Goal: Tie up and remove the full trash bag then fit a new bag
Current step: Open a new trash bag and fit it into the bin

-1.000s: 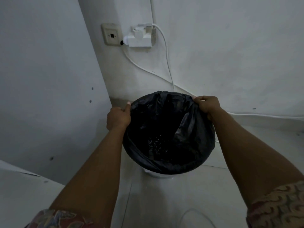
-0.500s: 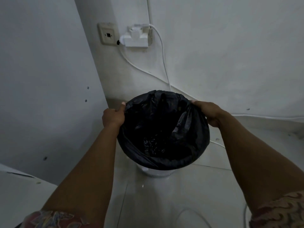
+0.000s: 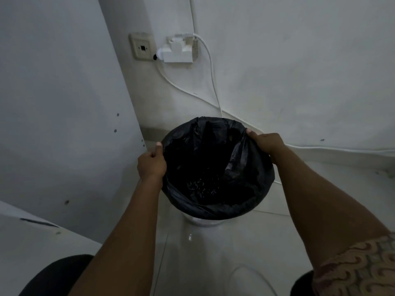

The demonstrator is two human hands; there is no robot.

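While my left hand (image 3: pixel 151 164) and right hand (image 3: pixel 264 144) pinch opposite edges of the black bag (image 3: pixel 213 184) over the bin (image 3: pixel 203 223), uneven pulling could tear it.

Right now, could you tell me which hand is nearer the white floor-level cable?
Right. The right hand grips the trash bag beside the cable; the left hand grips the bag's opposite side.

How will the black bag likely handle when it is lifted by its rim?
Probably floppy: the black bag shows creases and a loose fold sagging inward below the right hand. Likely thin and slick, given its glossy wrinkles; the left hand pinches its rim. Weight is unclear: the inside is too dark to show contents.
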